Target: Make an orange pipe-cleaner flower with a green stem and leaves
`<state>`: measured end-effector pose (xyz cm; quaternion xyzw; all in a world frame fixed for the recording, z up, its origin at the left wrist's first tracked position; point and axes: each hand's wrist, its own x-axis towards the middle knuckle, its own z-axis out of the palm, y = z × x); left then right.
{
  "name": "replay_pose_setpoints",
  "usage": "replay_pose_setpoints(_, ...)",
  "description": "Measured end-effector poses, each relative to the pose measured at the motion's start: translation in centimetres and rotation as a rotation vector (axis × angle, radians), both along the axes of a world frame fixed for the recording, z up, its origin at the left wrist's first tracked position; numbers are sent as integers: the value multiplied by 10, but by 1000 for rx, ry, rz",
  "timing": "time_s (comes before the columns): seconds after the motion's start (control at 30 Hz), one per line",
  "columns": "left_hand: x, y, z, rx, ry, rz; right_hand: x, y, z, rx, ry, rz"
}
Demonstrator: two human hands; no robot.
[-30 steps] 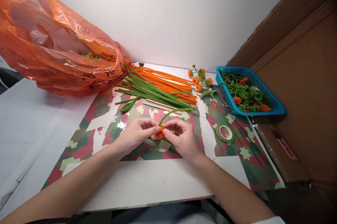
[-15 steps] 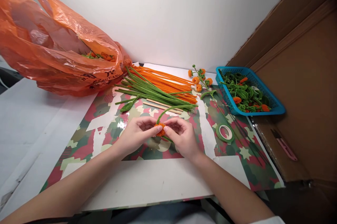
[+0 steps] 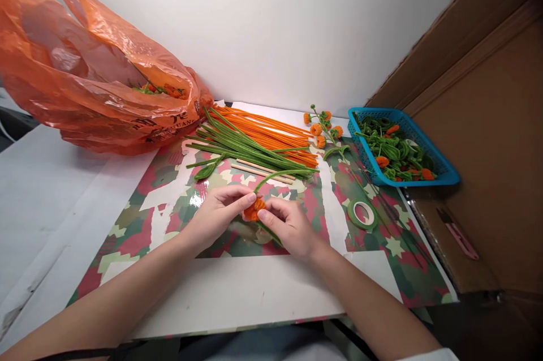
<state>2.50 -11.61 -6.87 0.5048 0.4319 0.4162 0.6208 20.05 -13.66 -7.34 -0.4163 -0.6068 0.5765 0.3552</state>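
Note:
Between my two hands is an orange pipe-cleaner flower (image 3: 253,211), pinched by both thumbs and fingers just above the table. A green pipe cleaner (image 3: 280,174) runs out of it, one end curving up and right, the other showing below toward my right palm. My left hand (image 3: 224,211) grips the flower's upper left side. My right hand (image 3: 292,225) holds its right side, with some fingertips hidden behind it. Beyond the hands lie loose green pipe cleaners (image 3: 237,146), orange pipe cleaners (image 3: 263,126) and thin wooden sticks (image 3: 263,171).
An orange plastic bag (image 3: 106,95) stands at the back left. A finished flower stem (image 3: 318,126) lies at the back, beside a blue basket (image 3: 445,175) of green and orange pieces. Green tape (image 3: 362,215) sits right; pink-handled snips (image 3: 462,239) rest on cardboard (image 3: 479,123).
The orange flower has tilted, showing more of its orange surface. My right hand has shifted slightly down, its fingers lower on the flower; my left hand stays nearly in place.

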Motion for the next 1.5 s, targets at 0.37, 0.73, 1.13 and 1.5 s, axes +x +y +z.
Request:
replay_pose_setpoints(0.37,-1,2,4,-413,-248,-84,13,28,-4,-269,532,-473)
replay_pose_setpoints(0.73,-4,5,3,-230,-355,85,10,23,-6,-149,296,-412)
replay_pose_setpoints(1.13,1,5,-8,-203,-249,110,-4,12,-8,-282,369,-322)
replay_pose_setpoints(1.5,3,5,-8,-161,-183,154,-4,11,-3,-319,334,-382)
